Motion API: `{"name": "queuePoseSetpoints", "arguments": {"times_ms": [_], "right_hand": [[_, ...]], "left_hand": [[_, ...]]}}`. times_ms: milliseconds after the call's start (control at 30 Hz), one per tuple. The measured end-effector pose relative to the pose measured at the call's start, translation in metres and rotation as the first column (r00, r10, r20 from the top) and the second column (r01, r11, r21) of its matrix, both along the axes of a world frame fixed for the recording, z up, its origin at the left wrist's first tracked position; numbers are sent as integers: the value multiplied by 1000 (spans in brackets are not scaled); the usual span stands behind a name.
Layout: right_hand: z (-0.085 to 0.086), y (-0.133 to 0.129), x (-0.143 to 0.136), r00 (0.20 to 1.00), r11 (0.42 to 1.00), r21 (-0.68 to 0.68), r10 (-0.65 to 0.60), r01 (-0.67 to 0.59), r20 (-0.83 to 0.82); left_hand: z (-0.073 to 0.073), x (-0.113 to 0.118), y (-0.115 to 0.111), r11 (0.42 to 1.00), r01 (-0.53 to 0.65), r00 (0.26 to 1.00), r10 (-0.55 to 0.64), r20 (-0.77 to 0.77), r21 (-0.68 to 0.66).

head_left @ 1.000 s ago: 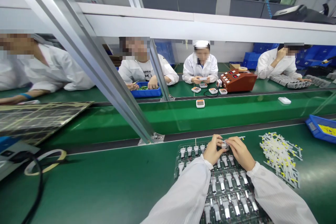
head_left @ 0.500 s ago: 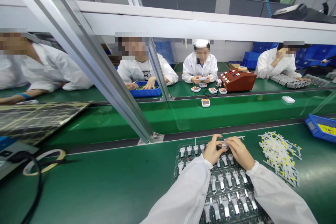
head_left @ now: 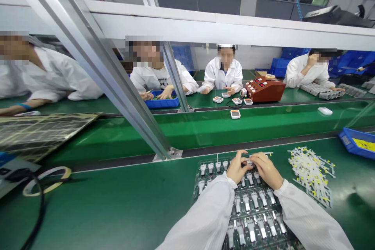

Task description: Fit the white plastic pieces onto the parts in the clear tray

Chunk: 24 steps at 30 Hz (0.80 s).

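Above the far rows of a clear plastic tray point(head_left: 197, 187), my left hand point(head_left: 238, 168) is closed, thumb and fingers bent in a pinch. My right hand point(head_left: 266, 168) meets it from the right, also closed, its fingertips almost touching the left ones. Between the fingertips a small white part point(head_left: 249, 162) shows only partly; its exact kind is hidden. Rows of small white-and-silver parts point(head_left: 246, 203) lie in the tray's pockets below and in front of both hands. My sleeves cover some of the tray.
Right of the tray lies a heap of white sticks with yellow bits point(head_left: 312, 174). Beyond it stands a blue bin point(head_left: 348, 144) with yellow pieces. A metal post point(head_left: 137, 113) rises at left, near a tape roll point(head_left: 27, 187). A white device point(head_left: 235, 114) sits on the green belt point(head_left: 181, 129); co-workers sit opposite.
My hands stay in nearly the same pinch over the tray. The white devices on the belt have shifted right. The co-worker opposite has moved their hands apart.
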State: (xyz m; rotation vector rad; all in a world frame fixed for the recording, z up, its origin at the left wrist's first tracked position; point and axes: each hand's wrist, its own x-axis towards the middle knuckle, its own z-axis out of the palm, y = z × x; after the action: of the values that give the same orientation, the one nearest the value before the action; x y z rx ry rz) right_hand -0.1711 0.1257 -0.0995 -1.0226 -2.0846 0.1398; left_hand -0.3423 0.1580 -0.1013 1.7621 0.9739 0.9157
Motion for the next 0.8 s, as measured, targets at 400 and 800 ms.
{"name": "queuePoseSetpoints", "arguments": {"times_ms": [400,800], "right_hand": [[-1,0,1,998,1000,-15,27,-26,54],[6,-11,80,891,860,320,-445,399,85]], "left_hand": [[-4,-1,3,1000,4,1000,-4,5,-9],[-1,-3,4,980,-31,953,88,-289,195]]}}
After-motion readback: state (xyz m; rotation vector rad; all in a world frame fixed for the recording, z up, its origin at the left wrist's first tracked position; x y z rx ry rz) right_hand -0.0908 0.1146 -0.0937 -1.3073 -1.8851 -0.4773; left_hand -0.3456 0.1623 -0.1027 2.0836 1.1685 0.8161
